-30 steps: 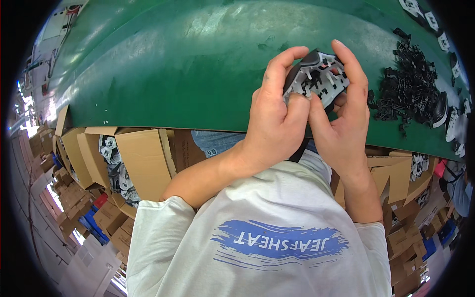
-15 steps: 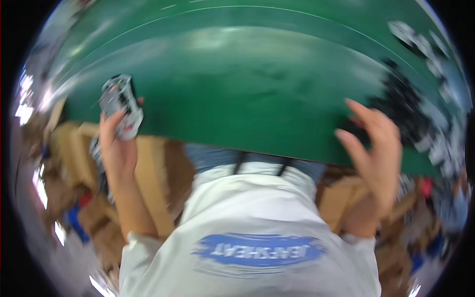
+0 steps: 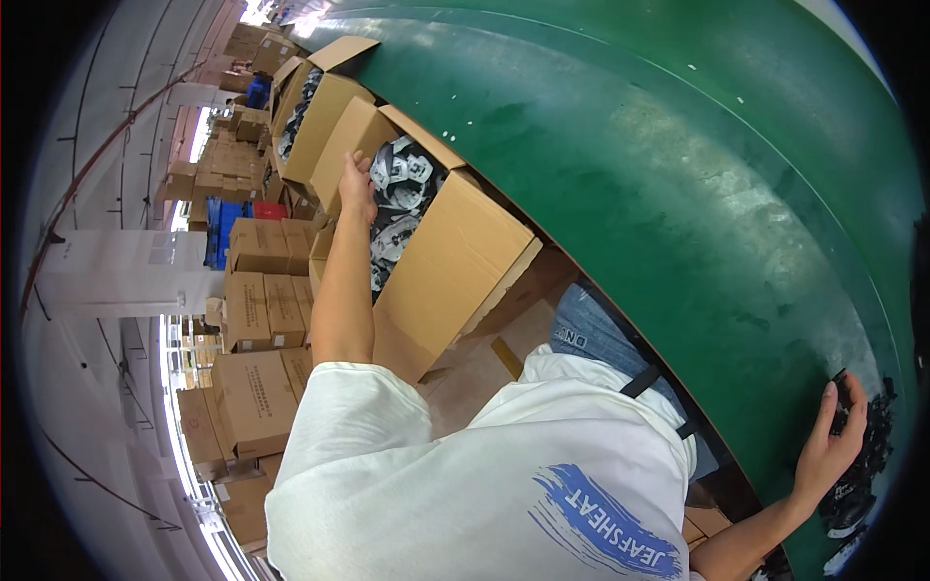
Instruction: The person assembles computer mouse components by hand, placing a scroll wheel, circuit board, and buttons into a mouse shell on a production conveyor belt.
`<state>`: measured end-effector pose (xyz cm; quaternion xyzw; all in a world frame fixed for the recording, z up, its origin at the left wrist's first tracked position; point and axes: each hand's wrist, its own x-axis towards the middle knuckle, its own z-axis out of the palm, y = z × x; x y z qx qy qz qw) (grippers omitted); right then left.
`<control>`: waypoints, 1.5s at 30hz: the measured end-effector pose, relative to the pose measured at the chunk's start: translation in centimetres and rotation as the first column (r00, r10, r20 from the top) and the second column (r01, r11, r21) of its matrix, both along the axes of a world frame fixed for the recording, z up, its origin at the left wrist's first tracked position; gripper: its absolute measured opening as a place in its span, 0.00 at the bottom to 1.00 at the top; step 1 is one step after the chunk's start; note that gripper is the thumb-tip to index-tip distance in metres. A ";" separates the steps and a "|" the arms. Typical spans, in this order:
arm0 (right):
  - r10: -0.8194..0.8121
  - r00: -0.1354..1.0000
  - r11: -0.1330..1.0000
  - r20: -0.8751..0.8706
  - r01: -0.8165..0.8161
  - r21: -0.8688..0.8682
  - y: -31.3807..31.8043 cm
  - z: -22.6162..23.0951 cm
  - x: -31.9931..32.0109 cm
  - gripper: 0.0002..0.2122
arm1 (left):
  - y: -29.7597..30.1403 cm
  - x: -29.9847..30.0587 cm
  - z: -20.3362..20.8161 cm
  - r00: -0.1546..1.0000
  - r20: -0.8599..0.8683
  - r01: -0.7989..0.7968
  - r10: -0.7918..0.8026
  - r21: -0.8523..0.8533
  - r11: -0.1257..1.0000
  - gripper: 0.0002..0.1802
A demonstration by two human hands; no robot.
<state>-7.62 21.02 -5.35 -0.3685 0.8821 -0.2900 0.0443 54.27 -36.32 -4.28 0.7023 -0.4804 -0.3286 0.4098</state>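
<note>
My left hand (image 3: 358, 186) reaches over an open cardboard box (image 3: 465, 257), near its raised flap. The fingers are apart, with nothing seen in them. Beside and below this hand, the box holds several grey, white and black molded plastic pieces (image 3: 402, 174). On the far right, my right hand (image 3: 835, 441) is at the green table, with thumb and fingers around a small black plastic part (image 3: 843, 395). The part's exact shape is largely hidden by the fingers. Next to that hand lies a pile of black plastic parts (image 3: 877, 426).
The long green table (image 3: 601, 194) runs diagonally, its edge close to my waist. A second open box (image 3: 325, 116) of similar pieces stands farther along it. Stacked cartons (image 3: 257, 397) and blue crates (image 3: 223, 228) stand to the left.
My view has swung left. The grey and black plastic piece has left my left hand, which is now over the box. My right hand has closed around a black part by the pile.
</note>
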 end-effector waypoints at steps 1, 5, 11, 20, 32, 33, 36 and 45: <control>-0.015 1.000 1.000 -0.017 0.015 -0.022 0.7 0.9 -0.4 0.13 | -0.4 -1.5 -1.6 0.998 0.020 0.058 -0.059 0.053 0.997 0.39; -0.008 0.995 0.998 -0.098 0.002 -0.060 1.5 2.8 -1.4 0.13 | -2.0 -2.7 -6.9 0.127 0.971 0.307 -0.205 0.158 0.939 0.32; 0.013 0.983 0.990 -0.182 -0.038 -0.134 -0.7 1.8 -1.7 0.09 | -8.7 -4.3 1.7 0.746 0.665 0.465 0.041 -0.564 0.682 0.20; -0.165 0.950 0.946 -0.264 0.077 -0.316 1.5 0.7 -1.0 0.06 | 21.0 -62.5 -0.5 0.201 0.073 0.839 -0.977 -0.528 0.133 0.16; -0.323 0.931 0.844 0.167 0.364 -0.394 2.1 1.9 0.7 0.08 | 42.6 -81.4 -3.9 -0.257 0.657 0.895 -0.709 -0.115 -0.431 0.44; -0.301 0.936 0.851 0.182 0.350 -0.392 2.2 1.8 0.8 0.08 | 41.6 -80.6 -4.0 -0.215 0.629 0.911 -0.747 -0.147 -0.386 0.43; -0.183 0.980 0.899 -0.082 0.133 -0.416 1.5 1.1 1.2 0.08 | 35.3 -76.1 -4.7 -0.036 0.384 0.917 -0.923 -0.355 -0.183 0.42; 0.107 0.965 0.785 -0.241 -0.231 -0.575 -8.2 1.1 6.1 0.16 | 33.6 -54.7 1.3 -0.097 -0.992 0.924 -0.077 -0.119 0.363 0.28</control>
